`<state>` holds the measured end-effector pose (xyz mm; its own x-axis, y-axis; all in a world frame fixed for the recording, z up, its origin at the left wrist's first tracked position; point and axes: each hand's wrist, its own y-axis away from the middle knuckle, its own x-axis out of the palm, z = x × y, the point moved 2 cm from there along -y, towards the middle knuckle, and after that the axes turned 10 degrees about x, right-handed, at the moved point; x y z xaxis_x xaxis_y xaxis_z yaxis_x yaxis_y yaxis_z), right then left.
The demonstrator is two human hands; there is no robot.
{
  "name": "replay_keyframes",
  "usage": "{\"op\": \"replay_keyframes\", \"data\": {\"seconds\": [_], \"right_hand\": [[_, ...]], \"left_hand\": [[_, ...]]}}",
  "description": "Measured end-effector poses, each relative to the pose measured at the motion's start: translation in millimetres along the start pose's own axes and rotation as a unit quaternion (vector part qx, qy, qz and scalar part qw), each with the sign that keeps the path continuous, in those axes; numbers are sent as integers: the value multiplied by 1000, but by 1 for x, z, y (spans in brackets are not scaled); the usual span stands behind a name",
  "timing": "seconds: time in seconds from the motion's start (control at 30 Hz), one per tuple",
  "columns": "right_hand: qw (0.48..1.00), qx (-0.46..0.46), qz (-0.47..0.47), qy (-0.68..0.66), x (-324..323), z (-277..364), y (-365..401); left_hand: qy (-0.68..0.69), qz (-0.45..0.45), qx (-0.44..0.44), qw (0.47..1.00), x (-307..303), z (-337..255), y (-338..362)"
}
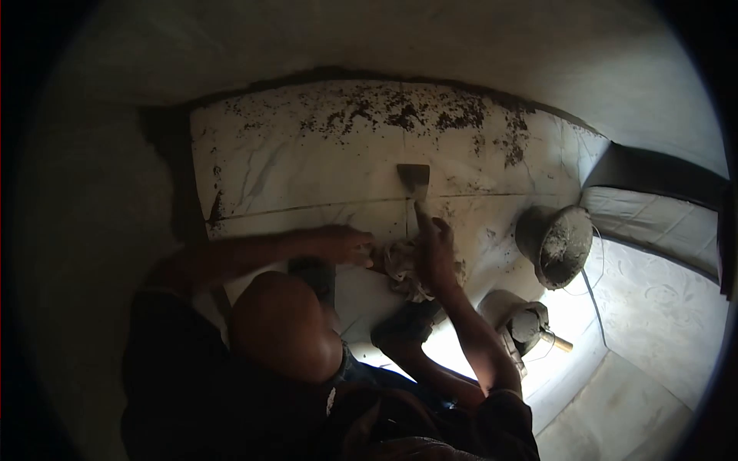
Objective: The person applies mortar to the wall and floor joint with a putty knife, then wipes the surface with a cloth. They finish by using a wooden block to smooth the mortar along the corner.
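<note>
A flat-bladed scraper (415,177) is in my right hand (435,257), its handle between my closed fingers and its wide blade over the pale marbled tiles (307,173). Beside that hand lies a crumpled light cloth (401,269). My left hand (346,246) reaches in from the left, its fingers apart and close to the cloth, with nothing seen in it. Dark crumbs of debris (403,115) are scattered along the far part of the tiles.
A mortar-coated bucket (534,234) stands at the right. Nearer is a second bucket (501,306) holding a tool with a yellowish handle (563,344). My bare knee (280,326) and a dark shoe (400,330) are close below. A wall edge borders the far tiles.
</note>
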<state>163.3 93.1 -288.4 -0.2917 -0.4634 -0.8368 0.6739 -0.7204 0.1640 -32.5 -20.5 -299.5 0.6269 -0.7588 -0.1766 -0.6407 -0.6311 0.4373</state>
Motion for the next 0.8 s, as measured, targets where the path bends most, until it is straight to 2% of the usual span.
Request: {"op": "replay_keyframes", "data": {"seconds": [0.07,0.13,0.2,0.27,0.33,0.4,0.43,0.5,0.53,0.63,0.67,0.7,0.73,0.8], "right_hand": [[995,87,32,-35,15,14,-2],[998,61,13,-15,32,10,-44],[995,48,-83,-22,42,-4,-83],[993,43,-87,-68,15,24,-85],[990,32,-83,-114,9,45,-65],[992,-11,-59,-110,22,61,-28],[991,-22,-44,-122,30,67,-16],[983,-161,-20,-84,47,83,0],[981,-168,-12,-96,53,89,2],[980,-106,72,-151,58,110,2],[979,-106,76,-155,56,117,-2],[973,-151,107,-140,56,124,-7],[962,-198,139,-123,57,131,-11],[956,-218,157,-117,60,148,-19]], "left_hand": [[187,-145,2,972,20,7,14],[234,-180,-10,955,34,14,15],[281,-220,-29,934,51,20,16],[424,-325,39,844,56,26,10],[554,-366,32,747,50,33,1],[573,-413,65,705,40,33,-5],[573,-430,55,696,41,32,-9],[632,-414,92,648,44,27,-12],[631,-426,83,643,50,26,-6],[623,-478,32,619,66,30,13],[658,-477,66,579,72,33,25],[690,-475,103,536,77,34,36],[690,-478,103,533,85,36,45],[694,-516,149,481,95,38,65]]}}
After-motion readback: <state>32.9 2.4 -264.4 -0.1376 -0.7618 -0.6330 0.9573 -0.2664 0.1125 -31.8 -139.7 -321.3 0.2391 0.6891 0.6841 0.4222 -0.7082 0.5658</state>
